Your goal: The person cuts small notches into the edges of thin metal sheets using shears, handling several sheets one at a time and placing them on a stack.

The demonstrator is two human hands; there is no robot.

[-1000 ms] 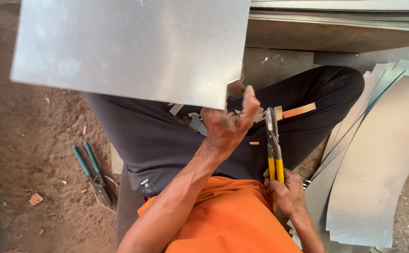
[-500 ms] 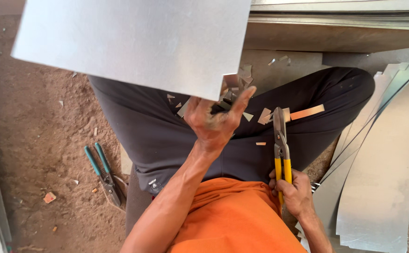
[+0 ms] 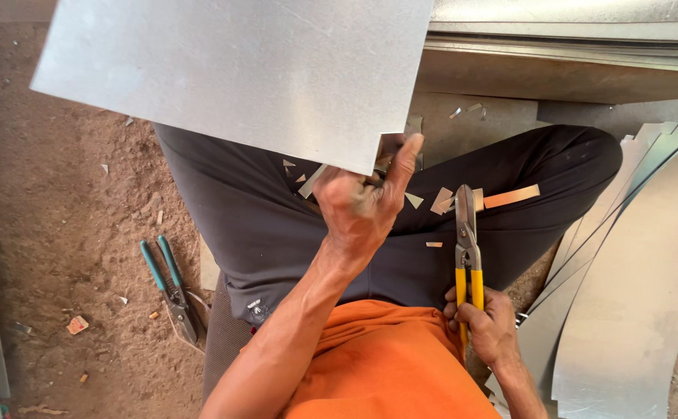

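Brown packed dirt on your left, gritty, with teal-handled snips (image 3: 170,285) lying flat beside your dark trouser leg. Dull grey sheet metal (image 3: 238,74), flat and smooth with a straight cut edge, is held up over your lap, tilted, its lower right corner at your left hand (image 3: 362,206). That hand is clenched on the corner, thumb pressed up along the edge, fingers curled underneath. Small bright offcuts (image 3: 441,200), triangular and strip-shaped, lie scattered on the trousers. Yellow-handled tin snips (image 3: 467,248) point upward just right of centre, blades closed, apart from the sheet. Your right hand (image 3: 486,326) is wrapped tight round the yellow grips. Curved cut sheets (image 3: 641,295), stacked and overlapping, lie at far right.
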